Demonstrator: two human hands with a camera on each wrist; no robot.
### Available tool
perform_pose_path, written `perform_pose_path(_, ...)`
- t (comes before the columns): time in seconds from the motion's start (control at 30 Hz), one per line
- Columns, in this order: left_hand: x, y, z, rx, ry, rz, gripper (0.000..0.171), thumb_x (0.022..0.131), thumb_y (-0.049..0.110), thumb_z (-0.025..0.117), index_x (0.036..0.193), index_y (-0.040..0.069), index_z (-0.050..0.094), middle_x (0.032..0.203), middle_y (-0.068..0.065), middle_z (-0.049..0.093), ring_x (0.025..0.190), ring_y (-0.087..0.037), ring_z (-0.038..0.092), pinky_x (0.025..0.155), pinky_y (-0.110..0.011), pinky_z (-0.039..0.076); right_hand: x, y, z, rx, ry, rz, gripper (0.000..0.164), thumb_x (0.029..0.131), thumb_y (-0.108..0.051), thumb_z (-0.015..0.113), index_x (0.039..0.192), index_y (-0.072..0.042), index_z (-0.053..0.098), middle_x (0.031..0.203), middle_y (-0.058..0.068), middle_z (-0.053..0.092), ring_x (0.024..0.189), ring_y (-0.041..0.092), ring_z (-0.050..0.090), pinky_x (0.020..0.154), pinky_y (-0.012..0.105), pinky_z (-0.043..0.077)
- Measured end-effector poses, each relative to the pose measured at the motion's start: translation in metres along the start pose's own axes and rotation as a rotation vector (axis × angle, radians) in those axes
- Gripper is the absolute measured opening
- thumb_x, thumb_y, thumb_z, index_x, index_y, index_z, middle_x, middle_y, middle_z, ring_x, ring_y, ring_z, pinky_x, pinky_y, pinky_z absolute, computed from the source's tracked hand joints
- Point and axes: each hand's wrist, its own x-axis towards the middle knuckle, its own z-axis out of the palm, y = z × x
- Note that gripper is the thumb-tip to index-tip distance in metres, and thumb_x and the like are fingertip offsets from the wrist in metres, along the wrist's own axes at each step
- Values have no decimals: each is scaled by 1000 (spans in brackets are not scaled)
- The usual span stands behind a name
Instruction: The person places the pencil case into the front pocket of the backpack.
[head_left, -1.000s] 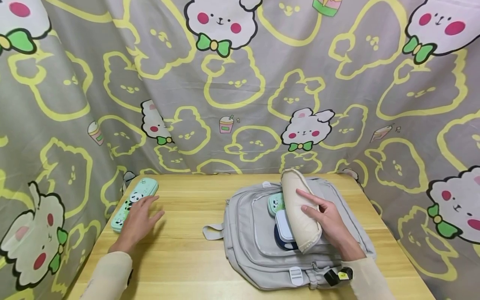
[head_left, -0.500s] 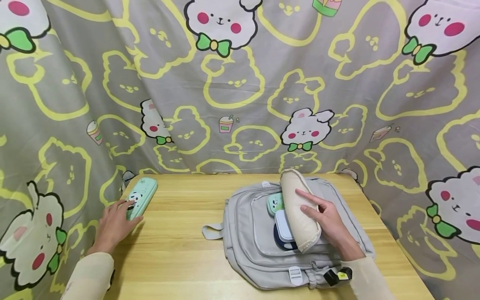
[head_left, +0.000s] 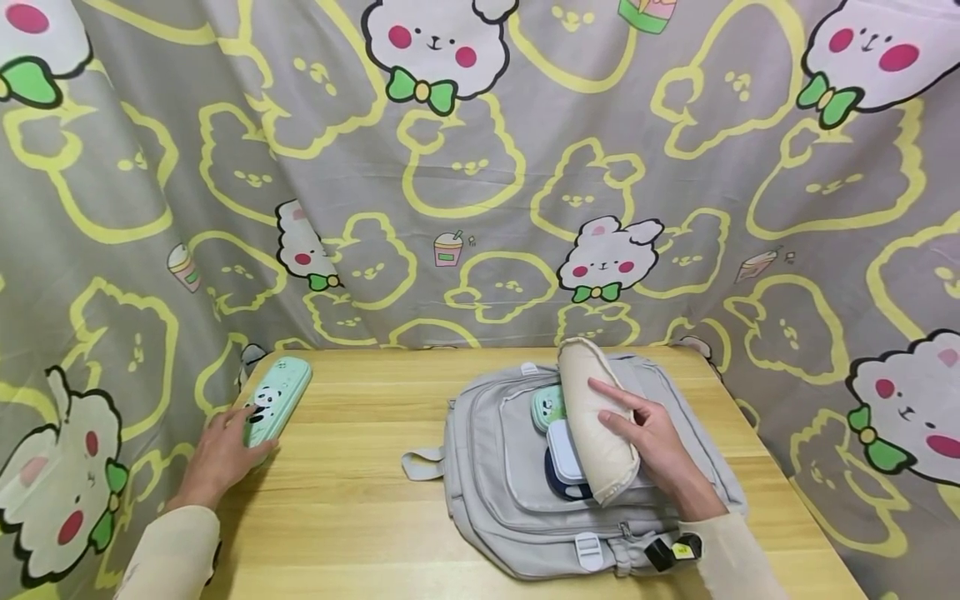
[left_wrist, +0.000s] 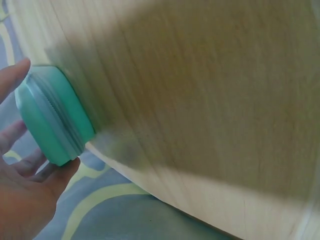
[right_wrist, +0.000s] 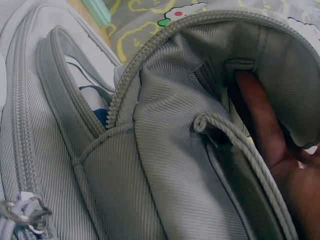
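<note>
A mint green zip pencil case (head_left: 287, 385) with a panda picture lies at the table's left edge. My left hand (head_left: 217, 458) grips its near end; in the left wrist view the thumb and fingers stand on opposite sides of the case (left_wrist: 52, 117). On the right a grey backpack (head_left: 487, 492) lies flat with its front pocket unzipped. My right hand (head_left: 660, 450) holds the pocket's beige-lined flap (head_left: 588, 400) folded back. In the right wrist view a finger (right_wrist: 262, 120) reaches inside the grey fabric. The pocket holds a small green case (head_left: 546, 408), a pale blue box (head_left: 564, 454) and a dark blue item (head_left: 566, 483).
The wooden table (head_left: 352, 500) stretches between the pencil case and the backpack. A patterned curtain (head_left: 450, 183) hangs behind the table and along both sides. A strap loop (head_left: 422, 467) sticks out from the backpack's left, and a black object with a yellow label (head_left: 673, 550) sits at its side pocket.
My left hand has moved left and down from over the pencil case to its near end and taken hold of it. The right hand keeps holding the flap in place.
</note>
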Motion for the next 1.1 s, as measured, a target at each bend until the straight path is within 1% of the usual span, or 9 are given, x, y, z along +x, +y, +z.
perform_pose_path(0.07,1,-2,0,-1,-11,-14,86,98,31,80,159,-12,35,154,-48,32,134,-66,39,105,-79,41,0,0,0,-3,-3,-1,51,107,-16,71,156,-5,59,155,-10,59,123,2,65,91,26,63)
perform_pose_path(0.27,0,-6,0,-6,-40,-31,94,97,35,81,163,-8,30,155,-49,31,136,-67,39,105,-79,40,0,0,0,5,3,-2,49,107,-15,70,155,-10,62,156,-5,61,122,3,66,90,27,63)
perform_pose_path(0.47,-1,-8,-1,-4,-36,-45,93,98,36,80,163,-7,30,153,-49,35,133,-67,43,104,-79,41,0,1,1,2,6,0,49,107,-15,71,155,-10,62,157,-5,61,122,3,66,90,26,63)
perform_pose_path(0.67,-4,-14,2,-16,4,-44,86,99,32,77,162,-7,33,155,-47,35,133,-69,42,105,-81,40,-1,2,1,-12,5,13,50,107,-17,71,156,-10,61,159,-1,58,123,2,65,91,27,63)
perform_pose_path(0.8,-4,-15,4,-21,44,-37,83,99,32,77,162,-4,37,156,-46,37,132,-69,43,103,-81,42,-1,1,1,-4,6,8,50,107,-16,71,155,-10,61,158,-4,60,124,2,65,91,26,62)
perform_pose_path(0.9,-4,-11,4,-23,73,-27,81,99,32,77,162,-2,39,155,-45,39,132,-68,44,103,-81,42,-1,1,1,2,6,5,50,107,-15,71,155,-9,61,158,-7,60,125,1,64,92,26,62)
perform_pose_path(0.97,-4,-6,4,-28,88,-14,80,100,32,77,162,-2,40,155,-44,40,133,-67,45,103,-80,42,0,0,1,5,4,6,50,107,-15,71,155,-9,61,158,-6,60,124,2,65,91,26,63)
perform_pose_path(1.1,-2,8,4,-41,117,58,77,100,32,78,160,-2,44,155,-42,43,135,-65,46,102,-79,42,0,-1,1,5,-3,9,49,107,-16,70,155,-12,62,160,1,58,123,4,66,91,28,63)
